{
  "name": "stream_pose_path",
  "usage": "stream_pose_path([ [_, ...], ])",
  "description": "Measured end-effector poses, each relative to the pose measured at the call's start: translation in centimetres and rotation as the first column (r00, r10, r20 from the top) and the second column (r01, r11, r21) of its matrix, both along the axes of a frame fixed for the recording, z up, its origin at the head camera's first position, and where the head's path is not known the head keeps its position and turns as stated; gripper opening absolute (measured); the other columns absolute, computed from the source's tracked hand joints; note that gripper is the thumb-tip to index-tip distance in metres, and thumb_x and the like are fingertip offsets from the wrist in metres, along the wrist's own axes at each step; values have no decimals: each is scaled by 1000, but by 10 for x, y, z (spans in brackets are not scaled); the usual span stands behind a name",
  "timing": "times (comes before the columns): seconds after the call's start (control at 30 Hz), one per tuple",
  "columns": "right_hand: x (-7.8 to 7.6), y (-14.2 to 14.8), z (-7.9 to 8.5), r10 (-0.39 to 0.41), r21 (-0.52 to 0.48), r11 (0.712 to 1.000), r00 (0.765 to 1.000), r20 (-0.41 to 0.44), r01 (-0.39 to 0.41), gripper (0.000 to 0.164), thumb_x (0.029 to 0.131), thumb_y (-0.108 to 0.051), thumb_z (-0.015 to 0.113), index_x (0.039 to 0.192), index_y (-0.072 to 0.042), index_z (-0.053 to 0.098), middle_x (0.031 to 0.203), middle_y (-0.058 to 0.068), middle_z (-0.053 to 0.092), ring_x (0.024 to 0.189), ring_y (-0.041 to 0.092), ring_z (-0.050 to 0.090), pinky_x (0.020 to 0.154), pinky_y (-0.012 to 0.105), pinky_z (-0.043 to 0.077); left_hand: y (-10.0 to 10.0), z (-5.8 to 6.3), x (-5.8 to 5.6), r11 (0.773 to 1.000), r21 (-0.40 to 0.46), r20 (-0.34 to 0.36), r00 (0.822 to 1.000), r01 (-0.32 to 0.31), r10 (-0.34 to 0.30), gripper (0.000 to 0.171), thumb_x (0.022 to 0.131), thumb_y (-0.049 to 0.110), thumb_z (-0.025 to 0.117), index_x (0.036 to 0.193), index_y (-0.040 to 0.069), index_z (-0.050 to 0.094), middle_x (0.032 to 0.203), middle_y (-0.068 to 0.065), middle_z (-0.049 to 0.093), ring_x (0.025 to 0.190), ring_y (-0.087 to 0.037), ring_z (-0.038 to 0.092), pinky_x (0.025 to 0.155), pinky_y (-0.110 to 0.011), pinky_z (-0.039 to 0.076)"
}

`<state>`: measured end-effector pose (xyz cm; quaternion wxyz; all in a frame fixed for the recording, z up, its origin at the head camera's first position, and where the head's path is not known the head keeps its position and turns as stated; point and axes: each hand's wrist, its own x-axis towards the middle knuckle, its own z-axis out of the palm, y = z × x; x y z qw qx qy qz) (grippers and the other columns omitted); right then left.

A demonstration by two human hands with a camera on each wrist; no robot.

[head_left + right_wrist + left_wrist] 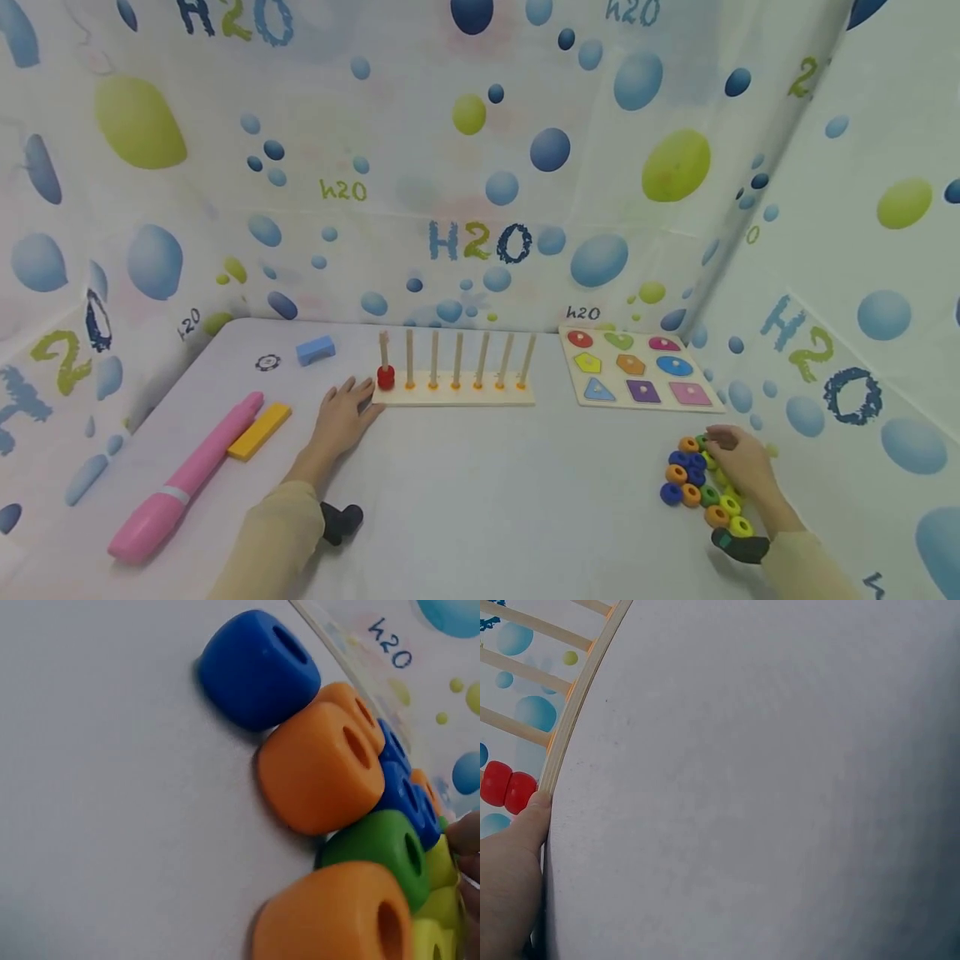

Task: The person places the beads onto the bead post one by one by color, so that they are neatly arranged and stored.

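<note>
A wooden rack [457, 390] carries several upright pegs; two red beads [386, 377] are stacked on its leftmost peg. My left hand [347, 417] rests at the rack's left end, fingers extended beside it and the thumb [538, 801] against the front edge of the base. At the right lies a cluster of loose orange, blue, green and yellow beads, such as a blue bead [259, 671] and an orange bead [322, 769]. Bent over the far side of this cluster, my right hand [742, 462] has its fingertips on a green bead [702, 442], mostly hidden by the fingers.
A shape puzzle board [637, 402] lies behind the beads. At the left are a pink bat-shaped toy [187, 479], a yellow block [259, 432] and a blue block [316, 351]. Patterned cloth [420, 150] walls the table at the back and sides.
</note>
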<state>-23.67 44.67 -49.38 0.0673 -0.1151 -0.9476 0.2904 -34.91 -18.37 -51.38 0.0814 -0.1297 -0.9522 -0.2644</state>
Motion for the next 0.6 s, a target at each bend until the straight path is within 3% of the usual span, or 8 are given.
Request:
stream_pose_path([
  [0.3,-10,-3,6,45,-38,998,994,98,-41,43,96,-25,51,127,5,50,122,30,52,108,44,50,91,57,43,0,-1,1,1000,-4,25,1000,-10,10,57,93,31,60,135,-5,46,141,-21,43,135,-44,24,109,-61,10],
  [0.6,-9,-3,6,-14,-52,999,998,62,17,53,97,-35,51,130,6,46,126,32,49,111,46,48,91,57,43,2,1,-1,1000,-1,42,999,-11,11,58,93,33,59,136,-3,46,142,-19,43,137,-42,22,110,-60,8],
])
